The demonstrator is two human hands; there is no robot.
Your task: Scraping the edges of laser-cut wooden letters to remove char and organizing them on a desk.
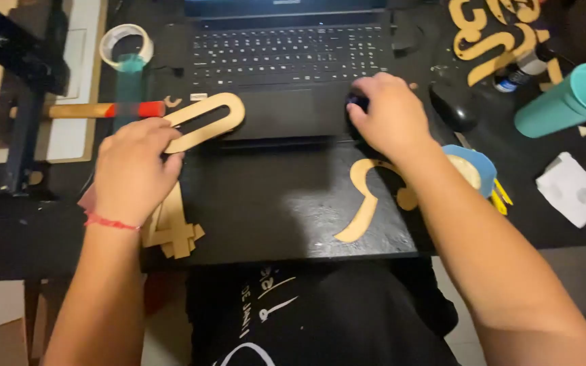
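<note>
My left hand (133, 169) grips one end of a long oval wooden cutout (208, 116) that lies across the laptop's front left corner. Under that wrist lies a stack of wooden cutouts shaped like a digit (171, 230). My right hand (388, 115) is closed over a small dark object (355, 103) at the laptop's front right corner; what it is cannot be told. A curved wooden cutout (367, 196) lies on the black table (272, 210) just below my right wrist.
An open black laptop (286, 54) stands at the back. A tape roll (126, 45) and a wooden-handled tool (103, 110) lie at the left. At the right are a black mouse (454, 105), a teal cup (571, 98), a white cloth (571, 188), a blue cap (479, 166) and more wooden cutouts (490, 34).
</note>
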